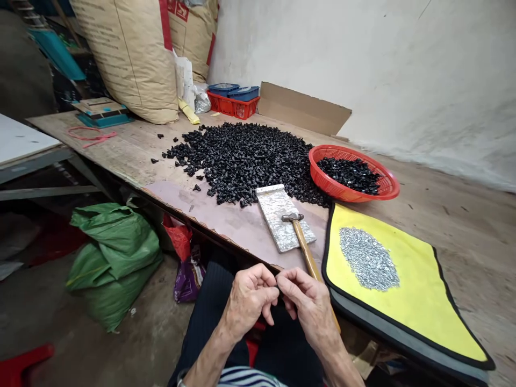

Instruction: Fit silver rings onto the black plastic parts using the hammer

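Note:
My left hand (pixel 252 298) and my right hand (pixel 306 301) meet above my lap at the table's front edge. Both have thumb and fingers pinched together, fingertips nearly touching; a tiny dark bit shows between them, too small to name. Just beyond lies a hammer (pixel 304 244) with a wooden handle, its head resting on a scuffed metal plate (pixel 278 207). Behind the plate spreads a big heap of small black plastic parts (pixel 250 156). On the right, a yellow cloth (pixel 419 301) with black edging carries a pile of small silvery metal pieces (pixel 368 259).
A red plastic basket (pixel 387 185) of black parts stands right of the heap. Large paper sacks (pixel 124 59), a red crate (pixel 234 106) with blue containers and a cardboard sheet (pixel 302 107) line the back. A green sack (pixel 116 258) sits on the floor at left.

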